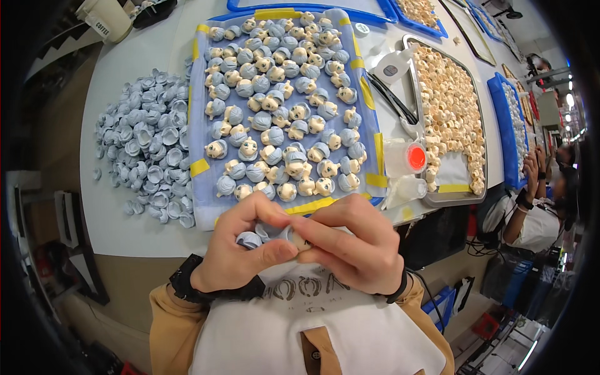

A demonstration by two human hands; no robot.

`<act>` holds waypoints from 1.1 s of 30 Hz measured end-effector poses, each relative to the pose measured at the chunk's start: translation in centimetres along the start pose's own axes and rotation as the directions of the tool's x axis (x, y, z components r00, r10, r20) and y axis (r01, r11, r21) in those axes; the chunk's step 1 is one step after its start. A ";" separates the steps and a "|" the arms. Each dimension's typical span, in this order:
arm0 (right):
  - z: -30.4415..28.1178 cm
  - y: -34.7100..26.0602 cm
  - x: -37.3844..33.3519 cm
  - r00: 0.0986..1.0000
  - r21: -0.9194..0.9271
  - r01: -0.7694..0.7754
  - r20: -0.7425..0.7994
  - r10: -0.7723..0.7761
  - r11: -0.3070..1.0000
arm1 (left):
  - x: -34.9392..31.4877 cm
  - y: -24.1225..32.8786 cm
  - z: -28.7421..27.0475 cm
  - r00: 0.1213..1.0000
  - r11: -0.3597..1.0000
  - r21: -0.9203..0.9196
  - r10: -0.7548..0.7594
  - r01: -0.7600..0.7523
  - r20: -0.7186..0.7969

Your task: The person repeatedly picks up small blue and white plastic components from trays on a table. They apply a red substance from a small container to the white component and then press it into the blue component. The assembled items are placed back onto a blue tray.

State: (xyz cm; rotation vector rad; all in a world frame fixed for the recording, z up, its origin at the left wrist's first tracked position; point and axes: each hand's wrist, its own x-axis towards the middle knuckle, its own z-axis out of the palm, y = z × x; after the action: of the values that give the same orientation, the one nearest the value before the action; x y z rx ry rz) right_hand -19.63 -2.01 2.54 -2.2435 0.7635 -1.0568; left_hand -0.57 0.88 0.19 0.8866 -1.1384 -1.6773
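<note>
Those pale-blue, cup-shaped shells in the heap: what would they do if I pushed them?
The pale-blue, cup-shaped, plastic-looking shells look thin and hollow, so each is probably light. Their rims look curved, not crushed, so they may be fairly stiff. Rounded backs might let them rock.

"Where does this view look from?"

"From the wearer's head, through the left camera of a side-by-side fisheye pair, facing down on the left hand (230, 255) and right hand (370, 249), just below centre."

"How near is it?"

"Near: both hands show large. Nearer the body than the hands is the wearer's white garment (262, 340); ahead of them spreads the tabletop (119, 236); well out beyond the right hand, smaller, a co-worker (532, 225)."
</note>
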 end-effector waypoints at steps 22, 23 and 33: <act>-3.0 -2.3 -0.9 0.998 0.082 -0.022 0.062 0.017 0.996 | 0.6 2.4 -5.8 0.932 0.145 0.974 0.293 0.175 -0.211; -3.1 -2.5 -1.1 0.997 0.066 -0.007 0.078 0.002 0.998 | 0.8 2.4 -5.7 0.938 0.091 0.981 0.291 0.169 -0.189; -8.8 -2.0 -5.1 0.911 -0.435 0.060 -0.343 -0.228 0.899 | -1.5 4.5 -0.4 0.953 0.939 -0.174 -0.303 0.297 -0.007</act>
State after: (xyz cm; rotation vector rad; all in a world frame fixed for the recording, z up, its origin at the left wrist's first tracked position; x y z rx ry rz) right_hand -28.94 0.85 6.14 -2.5075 1.0834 -1.5697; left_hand 1.56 1.34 4.41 1.0126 -0.8509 -1.9672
